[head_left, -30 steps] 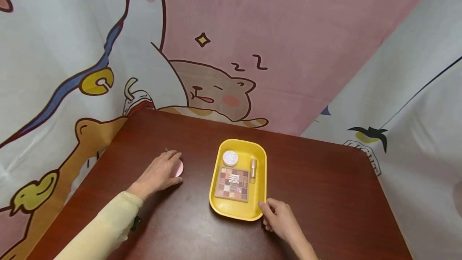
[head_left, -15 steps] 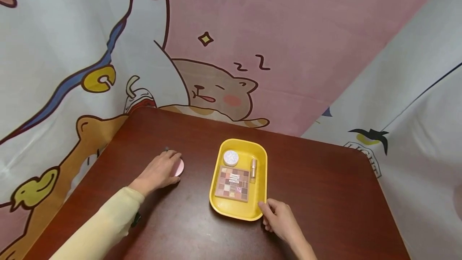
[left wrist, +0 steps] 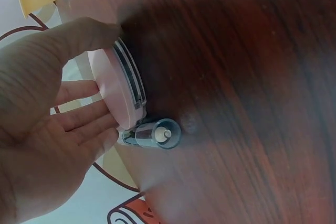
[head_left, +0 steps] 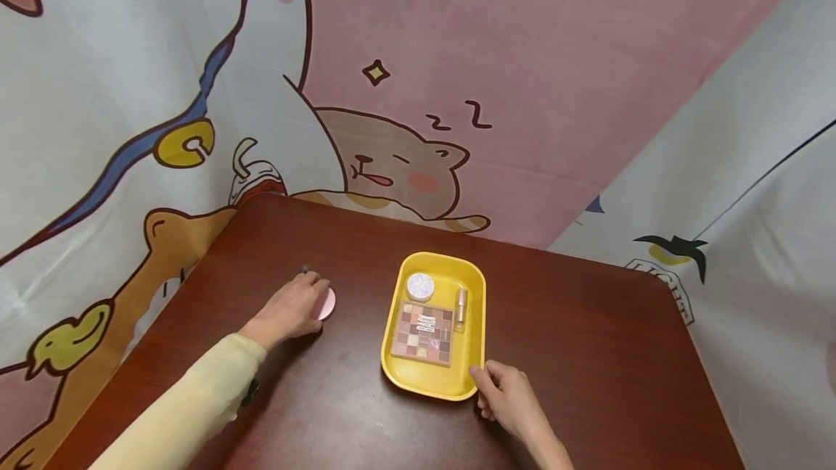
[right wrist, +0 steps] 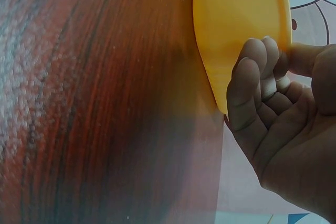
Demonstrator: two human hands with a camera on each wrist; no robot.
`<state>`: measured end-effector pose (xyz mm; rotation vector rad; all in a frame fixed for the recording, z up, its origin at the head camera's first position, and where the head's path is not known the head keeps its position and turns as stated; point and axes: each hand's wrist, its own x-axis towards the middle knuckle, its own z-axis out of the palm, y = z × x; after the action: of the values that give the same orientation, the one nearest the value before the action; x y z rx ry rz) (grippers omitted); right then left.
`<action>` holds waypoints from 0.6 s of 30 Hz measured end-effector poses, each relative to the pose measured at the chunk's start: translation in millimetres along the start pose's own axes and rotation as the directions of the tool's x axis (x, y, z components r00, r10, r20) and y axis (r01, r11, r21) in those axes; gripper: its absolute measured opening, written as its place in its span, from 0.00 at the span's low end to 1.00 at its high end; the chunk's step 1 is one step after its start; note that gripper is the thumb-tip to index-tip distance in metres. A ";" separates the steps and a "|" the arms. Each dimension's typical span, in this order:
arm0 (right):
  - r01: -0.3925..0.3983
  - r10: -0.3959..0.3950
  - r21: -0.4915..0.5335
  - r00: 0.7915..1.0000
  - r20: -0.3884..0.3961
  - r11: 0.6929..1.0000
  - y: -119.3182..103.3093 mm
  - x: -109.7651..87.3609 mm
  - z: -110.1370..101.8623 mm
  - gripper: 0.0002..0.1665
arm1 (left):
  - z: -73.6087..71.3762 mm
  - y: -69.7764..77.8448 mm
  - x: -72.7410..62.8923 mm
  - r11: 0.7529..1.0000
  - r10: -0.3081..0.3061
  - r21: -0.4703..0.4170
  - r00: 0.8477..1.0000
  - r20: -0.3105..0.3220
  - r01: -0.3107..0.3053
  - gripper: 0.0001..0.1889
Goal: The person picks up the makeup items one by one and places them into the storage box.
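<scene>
— Left hand (head_left: pixel 287 310) has drawn its thumb in toward the pink compact (left wrist: pixel 111 85); view shifted slightly, nothing else clearly displaced.

— Noted. Layout, largest first?

— Wooden surface (head_left: pixel 575 354). On it, yellow tray (head_left: pixel 424 379); right hand (head_left: pixel 512 397) grasping its near right rim, thumb over, fingers curled outside. Inside: eyeshadow palette (head_left: pixel 423 334); star-patterned round case (head_left: pixel 420 286) at the far left; lipstick (head_left: pixel 461 304) near the right wall. Compact: outside, left of the tray, well apart. Smallest, a clear-ended tube (left wrist: pixel 151 134) just beside the compact, contact unclear.

— Left grip?

— Thumb and fingers about the compact's edge: a pinch. Whether it is off the surface, cannot tell.

— Step in hand?

— Judged: securing the compact while steadying the tray. Next move likely calls for a firm edge hold, then lifting without knocking the tube.
</scene>
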<state>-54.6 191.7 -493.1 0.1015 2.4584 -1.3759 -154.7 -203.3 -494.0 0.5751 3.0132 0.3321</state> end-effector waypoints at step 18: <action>0.003 -0.003 0.004 1.000 0.003 1.000 0.4 -0.5 -0.1 0.22 | 0.4 -0.5 4.4 0.999 -0.021 -0.025 1.000 0.017 0.022 0.38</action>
<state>-54.1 192.1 -493.2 0.0967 2.4545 -1.3814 -159.0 -202.0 -494.6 0.5401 2.9926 0.3622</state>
